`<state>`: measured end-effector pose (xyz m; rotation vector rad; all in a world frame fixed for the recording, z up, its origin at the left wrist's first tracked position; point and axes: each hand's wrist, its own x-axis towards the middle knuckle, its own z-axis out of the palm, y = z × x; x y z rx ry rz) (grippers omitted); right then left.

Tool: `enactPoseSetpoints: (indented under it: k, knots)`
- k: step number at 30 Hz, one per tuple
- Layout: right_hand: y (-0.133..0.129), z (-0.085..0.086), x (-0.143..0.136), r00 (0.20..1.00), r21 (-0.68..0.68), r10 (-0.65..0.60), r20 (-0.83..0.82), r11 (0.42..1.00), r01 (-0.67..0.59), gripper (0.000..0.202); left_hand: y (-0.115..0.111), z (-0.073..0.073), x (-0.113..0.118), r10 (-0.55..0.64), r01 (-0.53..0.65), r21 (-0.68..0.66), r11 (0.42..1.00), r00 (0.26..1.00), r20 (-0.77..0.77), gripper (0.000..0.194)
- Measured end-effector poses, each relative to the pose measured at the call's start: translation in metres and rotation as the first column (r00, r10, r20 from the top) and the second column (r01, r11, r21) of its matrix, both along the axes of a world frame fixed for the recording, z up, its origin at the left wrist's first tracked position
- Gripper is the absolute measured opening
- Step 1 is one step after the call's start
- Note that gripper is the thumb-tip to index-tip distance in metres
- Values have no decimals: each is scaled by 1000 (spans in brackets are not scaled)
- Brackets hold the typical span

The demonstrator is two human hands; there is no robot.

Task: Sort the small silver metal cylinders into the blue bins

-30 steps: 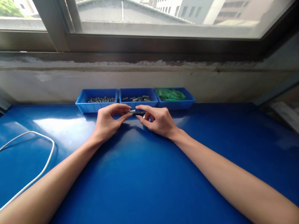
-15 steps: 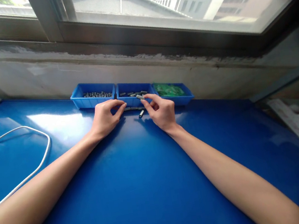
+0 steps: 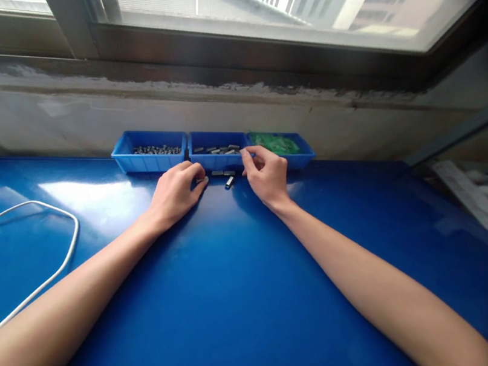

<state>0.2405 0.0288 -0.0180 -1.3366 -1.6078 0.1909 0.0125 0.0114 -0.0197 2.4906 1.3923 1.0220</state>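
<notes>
Pinching a piece [image 3: 203, 180], L hand [image 3: 174, 192] nearly closed round it just in front of mid bin [image 3: 217, 162], R hand [image 3: 269, 174] hovering at bin's R end, can't tell if gripping, other pieces [image 3: 230, 182] lying btwn hands.

The left forearm [image 3: 77, 296] runs from the near left corner, the right forearm [image 3: 366, 262] from the near right, both slanting inward to the far middle. The left hand [image 3: 176, 191] has its back upward, index finger curled over, thumb stretched toward the right beneath it. The right hand [image 3: 267, 174] stands apart from it, thumb pointing far, index finger bent toward the thumb's tip.
</notes>
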Motion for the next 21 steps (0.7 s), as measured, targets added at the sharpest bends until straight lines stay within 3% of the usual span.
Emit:
enactPoseSetpoints:
  k: [8,13,21]
  knots:
    - [0,1,0,1000,-1,6,4,1000,-6,34,1,-2,0,-46,44,20,999,994,95,14]
    - [-2,2,-1,1000,8,16,7,1000,-17,35,-3,5,1,-79,64,67,996,966,246,15]
    - [-4,2,-2,998,47,45,48,998,-48,34,-6,10,2,-132,104,107,989,943,306,18]
